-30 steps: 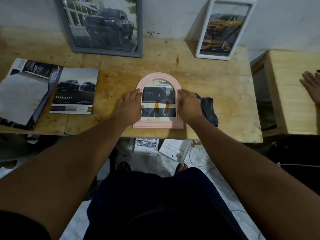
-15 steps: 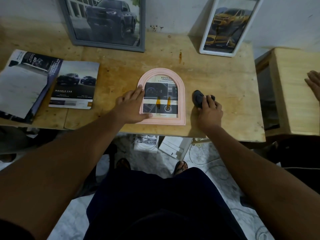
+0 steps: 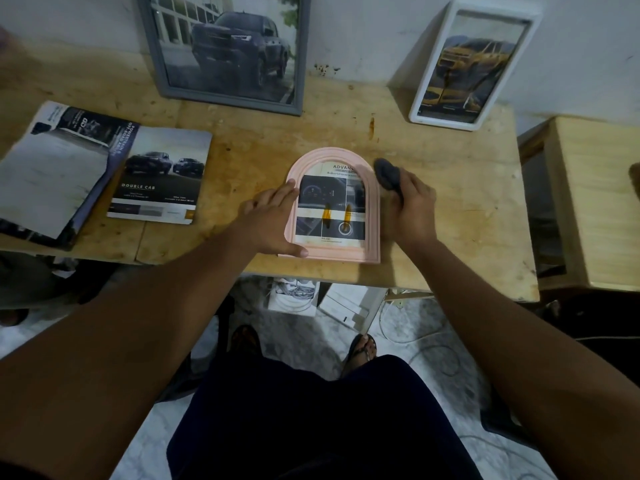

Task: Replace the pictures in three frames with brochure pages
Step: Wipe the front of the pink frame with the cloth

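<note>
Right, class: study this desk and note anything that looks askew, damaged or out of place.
The page in the pink frame looks badly fitted: its heading runs under the arch's right side and is cut off. Nothing else stands out.

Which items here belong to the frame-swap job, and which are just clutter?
In the job:
- pink arched frame, left hand resting on it
- dark cloth, gripped by the right hand
- grey frame and white frame, leaning on the wall
- Double Cab page
- open brochure

Lying about:
- white boxes under the table
- wooden side table
</note>
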